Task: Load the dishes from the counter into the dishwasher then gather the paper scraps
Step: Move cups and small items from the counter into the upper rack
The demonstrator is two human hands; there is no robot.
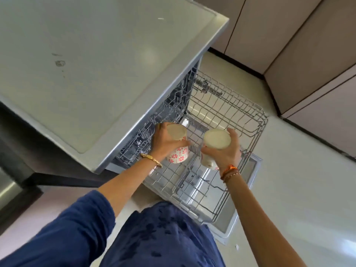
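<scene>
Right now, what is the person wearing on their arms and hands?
The left hand is bare, with a gold bracelet on its wrist. A dark blue sleeve is pushed up past the elbow, leaving the forearm bare. The right hand is also bare, with orange and red thread bands around the wrist. No sleeve shows on the right arm. No rings can be made out.

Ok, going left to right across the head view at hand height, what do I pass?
Counter → left hand holding a floral cup → right hand holding another cup → rack edge → floor.
</scene>
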